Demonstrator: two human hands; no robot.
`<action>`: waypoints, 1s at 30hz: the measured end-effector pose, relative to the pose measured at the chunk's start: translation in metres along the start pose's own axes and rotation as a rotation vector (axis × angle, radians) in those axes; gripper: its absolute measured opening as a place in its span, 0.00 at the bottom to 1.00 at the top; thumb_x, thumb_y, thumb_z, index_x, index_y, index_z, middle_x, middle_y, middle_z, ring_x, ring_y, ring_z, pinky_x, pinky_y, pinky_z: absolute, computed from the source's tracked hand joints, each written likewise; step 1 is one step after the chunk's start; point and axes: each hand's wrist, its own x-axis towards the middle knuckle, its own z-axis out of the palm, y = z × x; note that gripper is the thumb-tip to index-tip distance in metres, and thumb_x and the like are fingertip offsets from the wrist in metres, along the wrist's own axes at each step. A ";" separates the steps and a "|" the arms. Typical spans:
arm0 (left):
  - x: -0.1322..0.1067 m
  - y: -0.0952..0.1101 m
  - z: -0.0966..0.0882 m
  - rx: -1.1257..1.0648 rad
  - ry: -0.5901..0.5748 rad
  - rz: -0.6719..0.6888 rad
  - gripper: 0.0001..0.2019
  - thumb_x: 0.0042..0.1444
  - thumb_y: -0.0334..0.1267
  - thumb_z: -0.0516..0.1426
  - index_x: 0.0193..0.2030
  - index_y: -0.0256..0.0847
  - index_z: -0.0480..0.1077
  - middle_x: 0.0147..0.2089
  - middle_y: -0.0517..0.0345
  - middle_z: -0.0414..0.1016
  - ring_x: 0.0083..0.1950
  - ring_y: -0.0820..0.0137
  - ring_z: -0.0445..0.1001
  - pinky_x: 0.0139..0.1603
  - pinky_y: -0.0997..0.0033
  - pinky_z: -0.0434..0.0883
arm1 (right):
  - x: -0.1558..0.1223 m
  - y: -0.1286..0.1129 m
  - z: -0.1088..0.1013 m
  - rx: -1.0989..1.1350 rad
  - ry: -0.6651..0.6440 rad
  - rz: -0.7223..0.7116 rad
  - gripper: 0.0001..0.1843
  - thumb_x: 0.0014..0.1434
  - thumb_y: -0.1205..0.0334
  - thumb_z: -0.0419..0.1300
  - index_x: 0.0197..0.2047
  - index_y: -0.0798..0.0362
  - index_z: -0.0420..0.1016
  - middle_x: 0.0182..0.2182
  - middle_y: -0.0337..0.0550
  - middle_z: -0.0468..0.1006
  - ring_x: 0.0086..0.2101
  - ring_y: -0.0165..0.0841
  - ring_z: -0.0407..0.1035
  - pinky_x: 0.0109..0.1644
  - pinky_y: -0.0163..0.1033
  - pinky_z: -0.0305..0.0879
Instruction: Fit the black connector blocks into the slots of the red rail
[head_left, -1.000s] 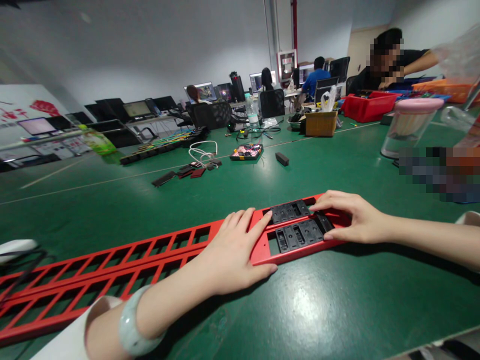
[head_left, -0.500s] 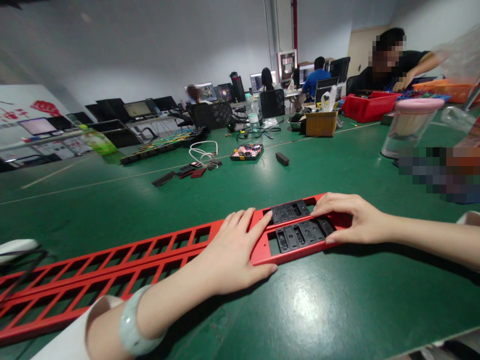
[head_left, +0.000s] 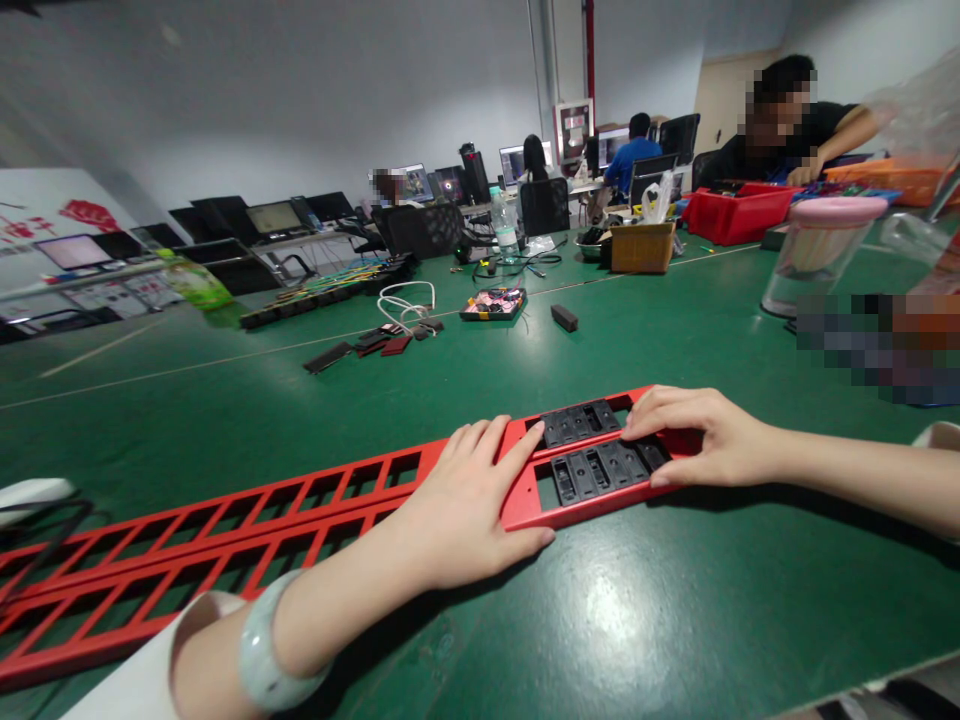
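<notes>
A long red slotted frame (head_left: 247,520) lies across the green table (head_left: 675,620) in front of me. My left hand (head_left: 469,505) rests flat on it, fingers stretched out, thumb against its near edge. Two black plastic inserts (head_left: 600,466) sit in the two slots at the frame's right end. My right hand (head_left: 694,435) lies over that end, its fingers curved down onto the right ends of both inserts. A pale bangle is on my left wrist.
Farther out on the table lie dark flat pieces and a white cable (head_left: 405,300), a small tray of parts (head_left: 493,303), a black block (head_left: 564,317), a cardboard box (head_left: 642,246), a red bin (head_left: 735,212) and a pink-lidded jar (head_left: 817,250). Other people sit at the far desks.
My hands have barely moved; the right fingers shifted slightly on the inserts. A person at the far right lowered an arm onto the table.
</notes>
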 end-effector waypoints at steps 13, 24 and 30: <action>0.000 0.000 0.000 -0.006 -0.005 -0.002 0.44 0.48 0.59 0.53 0.66 0.42 0.41 0.65 0.36 0.46 0.64 0.45 0.47 0.59 0.45 0.49 | -0.001 0.002 0.000 -0.013 -0.015 -0.041 0.20 0.47 0.56 0.65 0.44 0.55 0.73 0.38 0.48 0.74 0.40 0.35 0.68 0.48 0.44 0.64; 0.000 0.000 0.000 0.000 -0.014 -0.001 0.43 0.48 0.59 0.52 0.66 0.42 0.40 0.65 0.37 0.46 0.64 0.46 0.47 0.59 0.45 0.49 | -0.001 0.005 -0.001 -0.051 -0.041 -0.115 0.17 0.52 0.59 0.61 0.46 0.54 0.72 0.40 0.49 0.75 0.42 0.35 0.68 0.50 0.45 0.62; -0.001 -0.001 0.002 -0.033 0.037 0.008 0.43 0.47 0.58 0.54 0.65 0.43 0.44 0.65 0.40 0.47 0.63 0.46 0.49 0.59 0.45 0.50 | -0.001 0.004 -0.001 -0.071 -0.031 -0.130 0.17 0.52 0.59 0.61 0.46 0.53 0.72 0.39 0.48 0.76 0.42 0.35 0.69 0.50 0.44 0.63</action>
